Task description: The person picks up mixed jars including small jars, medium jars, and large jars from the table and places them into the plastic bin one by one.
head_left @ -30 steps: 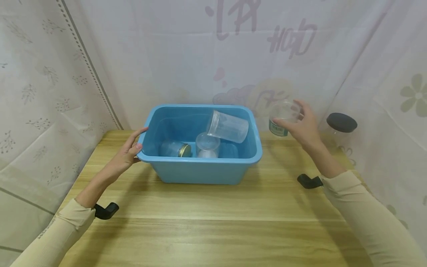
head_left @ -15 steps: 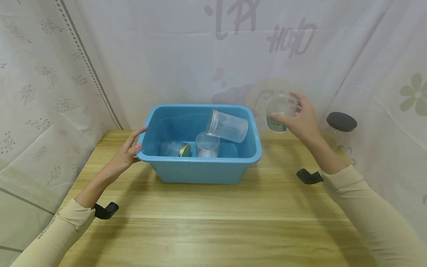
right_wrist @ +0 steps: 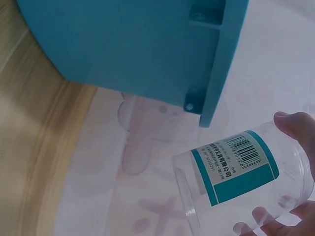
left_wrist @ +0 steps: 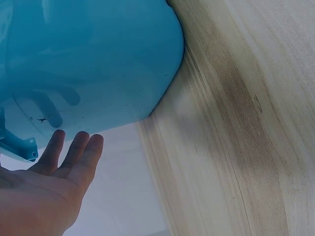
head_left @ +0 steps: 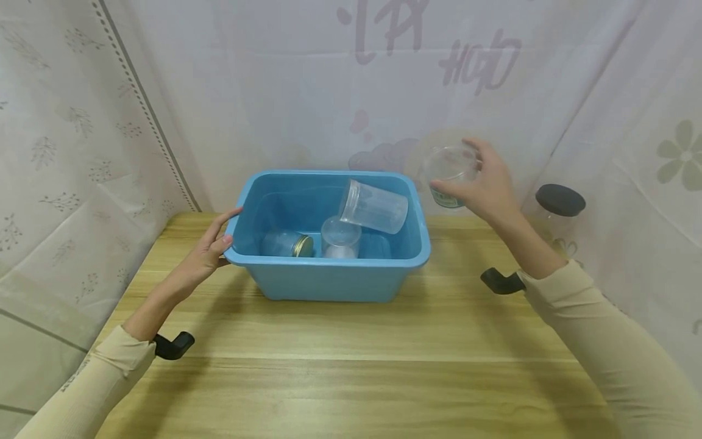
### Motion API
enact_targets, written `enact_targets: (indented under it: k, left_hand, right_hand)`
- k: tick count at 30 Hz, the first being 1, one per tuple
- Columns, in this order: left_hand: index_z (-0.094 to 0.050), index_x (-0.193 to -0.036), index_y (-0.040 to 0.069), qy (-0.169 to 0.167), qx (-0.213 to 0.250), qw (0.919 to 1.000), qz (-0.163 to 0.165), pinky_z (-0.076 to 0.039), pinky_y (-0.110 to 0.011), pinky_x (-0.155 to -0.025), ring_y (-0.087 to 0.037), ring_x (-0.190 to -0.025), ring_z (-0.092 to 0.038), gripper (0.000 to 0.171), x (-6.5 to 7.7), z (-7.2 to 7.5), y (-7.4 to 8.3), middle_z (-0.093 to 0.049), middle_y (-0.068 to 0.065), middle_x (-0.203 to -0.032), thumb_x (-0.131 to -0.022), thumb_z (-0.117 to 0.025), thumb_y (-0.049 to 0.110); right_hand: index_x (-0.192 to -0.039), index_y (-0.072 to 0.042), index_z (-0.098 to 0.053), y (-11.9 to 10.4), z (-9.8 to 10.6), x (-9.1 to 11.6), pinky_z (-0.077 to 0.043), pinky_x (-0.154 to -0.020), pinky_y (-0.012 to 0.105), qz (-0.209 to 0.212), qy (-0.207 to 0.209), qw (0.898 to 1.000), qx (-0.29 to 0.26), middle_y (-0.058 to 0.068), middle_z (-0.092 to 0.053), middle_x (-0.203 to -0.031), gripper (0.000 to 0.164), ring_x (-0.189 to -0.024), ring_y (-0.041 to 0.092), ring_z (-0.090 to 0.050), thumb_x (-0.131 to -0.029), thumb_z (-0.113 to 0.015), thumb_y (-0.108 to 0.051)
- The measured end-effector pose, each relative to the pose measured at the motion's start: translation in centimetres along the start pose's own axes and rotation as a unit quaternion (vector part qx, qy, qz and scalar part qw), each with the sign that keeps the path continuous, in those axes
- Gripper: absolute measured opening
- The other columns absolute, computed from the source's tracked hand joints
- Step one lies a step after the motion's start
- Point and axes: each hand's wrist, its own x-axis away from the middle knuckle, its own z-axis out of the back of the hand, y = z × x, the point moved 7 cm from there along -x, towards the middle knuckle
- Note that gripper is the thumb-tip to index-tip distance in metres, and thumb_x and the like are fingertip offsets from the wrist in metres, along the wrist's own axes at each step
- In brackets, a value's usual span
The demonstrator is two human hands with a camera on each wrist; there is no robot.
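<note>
At the left end of the blue plastic bin, my left hand holds the rim, thumb and index finger on top. Its other fingers extend below the rim in the left wrist view. My right hand grips a clear plastic jar in the air, right of the bin. A teal and white label with a barcode wraps the jar's side. Inside the bin lie a jar with a gold lid and a tilted clear jar. Between them stands a shorter clear container.
A clear jar with a black lid stands at the right, partly behind my right forearm. Under the bin is a wooden table. Printed curtains close off the back and both sides.
My right hand has moved up and left with the clear jar, nearer the bin's right end. The left hand keeps its place on the rim, and the bin has not moved.
</note>
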Motion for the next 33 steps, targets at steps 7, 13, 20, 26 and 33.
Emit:
enact_targets:
  k: [7,13,20,26,33]
  left_hand:
    - [-0.017,-0.163,0.025,0.003,-0.007,1.0,0.004,-0.05,-0.035,-0.09,-0.025,-0.112,-0.057,0.055,0.0,0.0,0.1,-0.058,-0.027,-0.111,-0.112,-0.035,0.031]
    - [-0.017,-0.163,0.025,0.002,-0.005,0.9999,0.009,-0.05,-0.032,-0.09,-0.025,-0.112,-0.057,0.055,-0.1,-0.1,0.0,-0.057,-0.025,-0.115,-0.112,-0.035,0.032]
    - [-0.017,-0.163,0.029,0.0,-0.011,0.9999,0.012,-0.05,-0.034,-0.09,-0.027,-0.113,-0.056,0.054,-0.1,0.1,-0.1,-0.057,-0.025,-0.115,-0.112,-0.034,0.033]
    - [-0.016,-0.163,0.028,-0.003,-0.012,0.9999,0.01,-0.05,-0.033,-0.09,-0.026,-0.112,-0.057,0.054,0.0,0.1,0.0,-0.057,-0.027,-0.113,-0.112,-0.033,0.033]
    - [-0.017,-0.163,0.029,-0.002,-0.015,0.9998,0.008,-0.049,-0.035,-0.092,-0.027,-0.116,-0.055,0.054,0.1,0.0,0.0,-0.056,-0.025,-0.122,-0.112,-0.033,0.034]
  right_hand:
    - [-0.158,-0.015,-0.035,-1.8,-0.2,-0.2,-0.038,-0.1,0.06,0.022,-0.003,0.999,0.033,0.012,-0.04,-0.155,0.1,-0.131,0.04,-0.041,-0.078,-0.091,-0.035]
    - [-0.157,-0.012,-0.035,-3.5,-0.6,-0.1,-0.038,-0.104,0.059,0.036,-0.015,0.997,0.063,0.013,-0.042,-0.152,0.102,-0.133,0.037,-0.042,-0.076,-0.092,-0.036]
    - [-0.156,-0.01,-0.039,-5.9,-1.7,0.3,-0.031,-0.11,0.057,0.093,-0.024,0.984,0.151,0.01,-0.041,-0.155,0.098,-0.14,0.033,-0.037,-0.077,-0.09,-0.036]
    - [-0.154,-0.012,-0.042,-7.9,-2.7,1.1,-0.035,-0.103,0.064,0.118,-0.021,0.967,0.225,0.016,-0.045,-0.151,0.096,-0.136,0.038,-0.04,-0.075,-0.092,-0.032]
    - [-0.154,-0.015,-0.042,-9.4,-3.6,2.1,-0.029,-0.105,0.065,0.14,-0.028,0.956,0.256,0.016,-0.045,-0.149,0.095,-0.134,0.042,-0.04,-0.075,-0.092,-0.032]
